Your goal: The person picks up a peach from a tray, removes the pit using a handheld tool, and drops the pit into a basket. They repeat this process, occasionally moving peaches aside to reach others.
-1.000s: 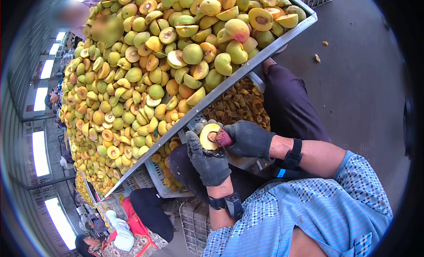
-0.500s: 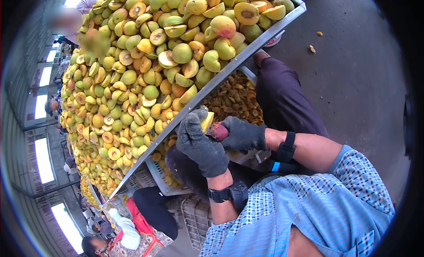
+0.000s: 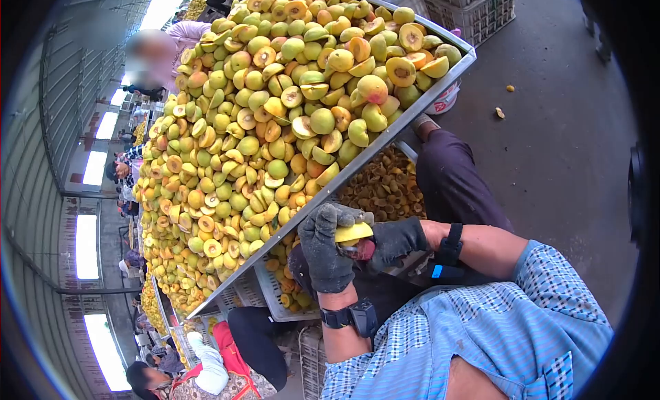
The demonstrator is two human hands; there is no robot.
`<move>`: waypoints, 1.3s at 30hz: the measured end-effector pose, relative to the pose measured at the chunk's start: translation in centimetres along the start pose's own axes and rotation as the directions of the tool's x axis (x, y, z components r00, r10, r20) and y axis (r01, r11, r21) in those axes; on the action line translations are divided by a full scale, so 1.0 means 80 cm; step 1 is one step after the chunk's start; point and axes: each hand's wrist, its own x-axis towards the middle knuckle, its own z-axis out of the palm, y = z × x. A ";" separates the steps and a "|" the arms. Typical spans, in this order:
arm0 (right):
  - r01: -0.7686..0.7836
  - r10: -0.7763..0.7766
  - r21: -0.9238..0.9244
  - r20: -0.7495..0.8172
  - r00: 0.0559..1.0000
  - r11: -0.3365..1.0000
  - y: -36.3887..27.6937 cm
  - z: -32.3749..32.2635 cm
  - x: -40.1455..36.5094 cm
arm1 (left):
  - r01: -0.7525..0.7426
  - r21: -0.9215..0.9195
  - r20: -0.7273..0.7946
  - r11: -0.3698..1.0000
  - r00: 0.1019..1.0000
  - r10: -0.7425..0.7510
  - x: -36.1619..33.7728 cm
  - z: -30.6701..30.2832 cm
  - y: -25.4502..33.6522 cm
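Note:
My left hand (image 3: 324,247), in a dark grey work glove, is closed around a yellow peach half (image 3: 354,232) just below the metal edge of the fruit table. My right hand (image 3: 397,242), gloved the same way, grips a small tool with a dark red handle (image 3: 365,249). A short metal part of that tool shows against the underside of the peach half; its tip is hidden. Beyond the edge, many halved peaches (image 3: 275,135) lie heaped, some with cut faces up.
Under the metal-edged table (image 3: 385,135) lies a pile of brownish pits or scraps (image 3: 385,183). A white crate (image 3: 275,290) with peach halves stands by my knee. Stacked crates (image 3: 474,12) are at the top right. A person in a red apron (image 3: 234,352) sits lower left.
The view has shifted, so the table and hands appear further right and lower. The peach half has turned in my left hand, and the red-handled tool now sits beneath it.

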 end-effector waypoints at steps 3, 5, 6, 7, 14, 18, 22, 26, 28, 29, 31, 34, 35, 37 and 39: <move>0.405 -0.435 -0.288 -0.045 0.899 0.868 -0.003 0.017 0.010 | 0.047 -0.098 -0.201 0.994 0.977 -0.066 -0.012 -0.020 0.006; 0.154 -0.202 -0.480 -0.050 0.978 0.864 -0.001 -0.006 -0.013 | -0.022 -0.194 -0.312 0.981 0.949 -0.040 -0.007 -0.069 0.007; 0.013 -0.101 -0.565 -0.126 0.987 0.825 -0.010 -0.014 -0.020 | -0.013 0.031 -0.347 0.999 0.938 0.023 -0.010 -0.087 0.024; -0.132 -0.007 -0.629 -0.213 0.977 0.766 -0.018 -0.021 -0.027 | 0.072 0.325 -0.380 0.943 0.923 0.061 -0.013 -0.126 0.030; -0.379 0.059 -0.674 -0.446 0.893 0.634 -0.027 -0.047 -0.035 | -0.011 0.762 -0.301 0.648 0.880 0.368 0.078 -0.283 0.029; -0.452 0.048 -0.813 -0.469 0.882 0.366 -0.034 -0.046 -0.029 | -0.196 0.830 0.097 0.522 0.973 0.212 0.190 -0.218 0.024; -0.488 0.088 -0.770 -0.499 0.862 0.411 -0.024 -0.054 -0.020 | -0.033 0.664 0.048 0.747 0.999 0.002 0.278 -0.133 -0.033; -0.498 0.033 -0.785 -0.524 0.851 0.369 -0.034 -0.055 -0.021 | -0.220 0.748 0.173 0.626 0.976 0.135 0.290 -0.091 -0.066; -0.484 0.022 -0.775 -0.522 0.853 0.406 -0.033 -0.052 -0.022 | -0.126 0.517 0.092 0.847 0.992 0.091 0.279 -0.093 -0.057; -0.481 -0.011 -0.750 -0.544 0.839 0.455 -0.029 -0.053 -0.022 | -0.126 0.523 0.083 0.843 0.992 0.096 0.267 -0.093 -0.047; -0.466 -0.046 -0.729 -0.561 0.827 0.502 -0.034 -0.052 -0.026 | -0.182 0.485 -0.002 0.855 0.978 0.209 0.238 -0.089 -0.030; -0.209 -0.186 -0.524 -0.602 0.777 0.826 -0.033 -0.048 -0.026 | -0.140 -0.015 -0.133 0.990 0.982 0.136 0.161 -0.079 -0.017; -0.204 -0.180 -0.517 -0.598 0.781 0.831 -0.026 -0.048 -0.022 | -0.106 -0.223 -0.181 0.969 0.981 0.066 0.134 -0.073 -0.018; -0.037 -0.219 -0.390 -0.590 0.777 0.920 -0.017 -0.043 -0.015 | -0.080 -0.401 -0.208 0.913 0.978 -0.006 0.091 -0.055 -0.024; -0.044 -0.204 -0.378 -0.589 0.782 0.925 -0.013 -0.033 -0.012 | -0.047 -0.294 -0.334 0.955 0.941 -0.056 0.057 -0.036 -0.029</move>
